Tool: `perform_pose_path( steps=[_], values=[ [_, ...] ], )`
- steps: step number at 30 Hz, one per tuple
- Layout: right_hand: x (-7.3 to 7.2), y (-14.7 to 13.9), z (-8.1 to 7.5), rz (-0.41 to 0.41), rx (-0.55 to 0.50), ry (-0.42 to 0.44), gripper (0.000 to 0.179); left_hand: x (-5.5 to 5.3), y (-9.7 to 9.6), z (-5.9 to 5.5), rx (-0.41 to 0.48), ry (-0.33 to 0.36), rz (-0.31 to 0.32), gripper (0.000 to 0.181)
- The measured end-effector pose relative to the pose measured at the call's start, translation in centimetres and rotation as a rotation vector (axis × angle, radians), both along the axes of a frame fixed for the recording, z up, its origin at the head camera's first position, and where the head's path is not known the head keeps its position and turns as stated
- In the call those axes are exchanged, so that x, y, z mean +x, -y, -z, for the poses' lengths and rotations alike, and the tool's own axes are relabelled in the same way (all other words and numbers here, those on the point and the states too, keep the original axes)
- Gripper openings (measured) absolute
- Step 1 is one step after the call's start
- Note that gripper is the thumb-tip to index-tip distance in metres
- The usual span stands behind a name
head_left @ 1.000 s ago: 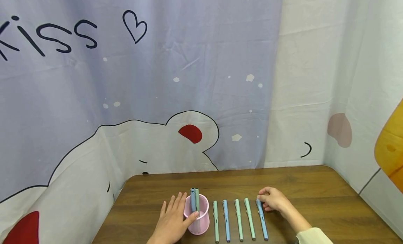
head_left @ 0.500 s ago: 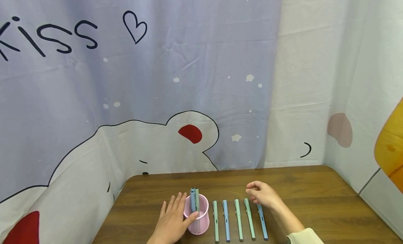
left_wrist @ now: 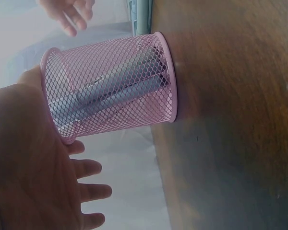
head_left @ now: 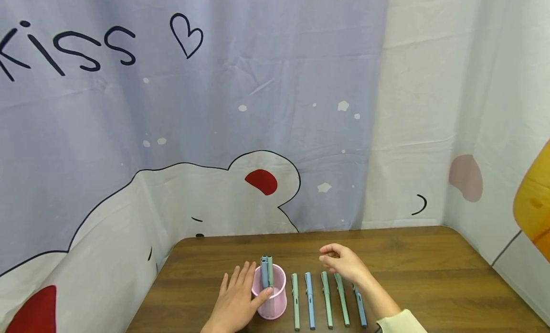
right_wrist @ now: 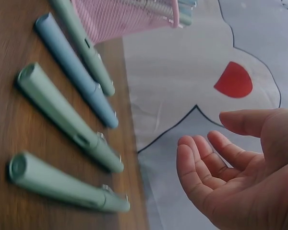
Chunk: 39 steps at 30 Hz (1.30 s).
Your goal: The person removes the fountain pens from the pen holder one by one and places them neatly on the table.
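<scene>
While the left grip (head_left: pixel 234 297) spreads wide beside the pink mesh cup (head_left: pixel 277 308), its thumb along the near side, the right grip (head_left: pixel 347 265) hovers with loosely bent fingers, the thumb parted from them. Just beside the left grip's fingers, blue pens (head_left: pixel 264 275) and a green pen (head_left: pixel 270 274) stand in the cup. Nearer than the right grip, five more pens (head_left: pixel 327 302) lie in a row on the worktop (head_left: pixel 421 271).

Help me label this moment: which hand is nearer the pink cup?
The left hand, beside the pink cup, thumb at its rim; the right hand hovers apart, to the cup's right.
</scene>
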State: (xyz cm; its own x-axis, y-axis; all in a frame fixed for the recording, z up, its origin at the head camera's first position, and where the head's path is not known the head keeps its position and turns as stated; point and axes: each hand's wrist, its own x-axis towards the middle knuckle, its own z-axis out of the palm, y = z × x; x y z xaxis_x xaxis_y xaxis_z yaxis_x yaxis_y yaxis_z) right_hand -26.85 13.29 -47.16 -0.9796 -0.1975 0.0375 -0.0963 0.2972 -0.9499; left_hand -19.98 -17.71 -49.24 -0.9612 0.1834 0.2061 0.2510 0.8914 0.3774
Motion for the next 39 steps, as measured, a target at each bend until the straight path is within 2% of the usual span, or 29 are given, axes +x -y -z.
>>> perform_pose_path(
  steps=[10, 20, 25, 31, 39],
  values=[
    [0.2, 2.7, -0.5, -0.034, -0.034, -0.048, 0.029, -0.1, 0.0, -0.1, -0.003, 0.000, -0.005, 0.088],
    [0.1, 5.0, -0.7, -0.074, -0.102, -0.056, 0.030, -0.2, -0.1, -0.2, 0.022, -0.044, 0.003, 0.086],
    [0.1, 6.3, -0.7, -0.094, -0.094, -0.085, 0.030, -0.1, -0.1, -0.3, 0.015, -0.031, -0.003, 0.086],
    [0.4, 7.7, -0.7, -0.128, -0.158, -0.086, 0.032, -0.2, 0.0, -0.2, 0.011, -0.026, -0.001, 0.087],
    [0.0, 8.9, -0.1, -0.134, -0.138, -0.104, 0.028, -0.3, -0.1, 0.0, 0.018, 0.006, -0.003, 0.089]
  ],
)
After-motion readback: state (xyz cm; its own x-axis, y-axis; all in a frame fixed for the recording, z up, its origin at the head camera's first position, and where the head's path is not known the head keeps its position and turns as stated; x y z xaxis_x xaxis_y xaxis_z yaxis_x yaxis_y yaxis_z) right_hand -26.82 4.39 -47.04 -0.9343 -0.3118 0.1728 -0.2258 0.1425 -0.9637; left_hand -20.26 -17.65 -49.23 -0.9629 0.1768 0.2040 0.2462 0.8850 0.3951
